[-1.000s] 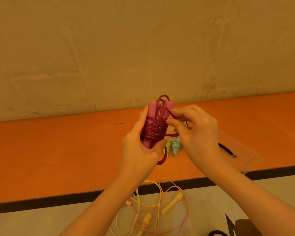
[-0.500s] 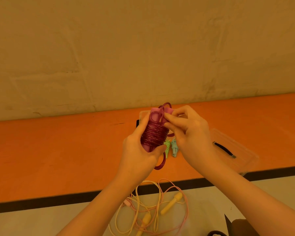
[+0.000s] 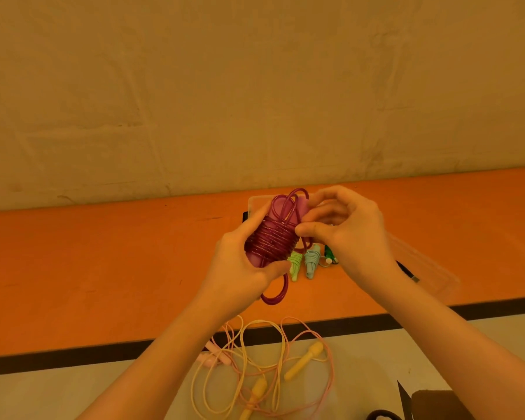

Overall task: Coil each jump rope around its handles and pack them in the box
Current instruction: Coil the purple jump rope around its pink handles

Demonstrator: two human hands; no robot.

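one magenta coiled rope [image 3: 273, 242], three small coiled ropes [image 3: 312, 262], two loose ropes [image 3: 264, 359], one clear box [image 3: 419, 265], two hands [image 3: 240, 265]

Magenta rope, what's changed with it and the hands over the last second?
The right hand moved in from the rope's upper right and now pinches the cord against the coil's right side. The magenta rope tilted slightly and sits a bit lower. The left hand kept its grip; the loop below it hangs as before. The yellow rope did not move.

Glossy translucent plastic rope [image 3: 273, 241]; clear plastic box [image 3: 422, 265].
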